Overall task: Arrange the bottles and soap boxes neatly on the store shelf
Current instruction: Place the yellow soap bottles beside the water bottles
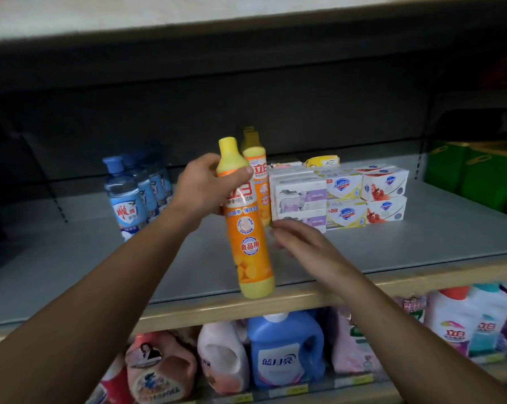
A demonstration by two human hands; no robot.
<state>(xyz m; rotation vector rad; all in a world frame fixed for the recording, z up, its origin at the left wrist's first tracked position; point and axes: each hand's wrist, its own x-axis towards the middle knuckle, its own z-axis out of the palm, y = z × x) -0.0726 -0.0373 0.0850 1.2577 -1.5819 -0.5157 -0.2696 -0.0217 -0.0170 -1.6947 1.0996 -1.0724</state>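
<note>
Above the shelf (363, 252), left hand (205, 188) grips the orange bottle (248, 228) (upper part); right hand (302, 243) relaxed beside it.

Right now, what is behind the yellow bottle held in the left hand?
Behind the held yellow bottle stands a second matching bottle on the shelf; its lower part is covered. A third cap barely shows behind.

What I can't make out around the orange bottle (248, 228)

My left hand (205, 189) covers part of its label, and the bottle hides much of the second orange bottle (258, 176) just behind it; a third behind that is a dark shape only. My right hand (302, 246), just right of it, is smeared by motion, fingertips unclear. Left of it, the rear blue bottles (156, 182) overlap into shadow. Below it, the detergent jugs (284, 351) are cut by the bottom edge.
</note>
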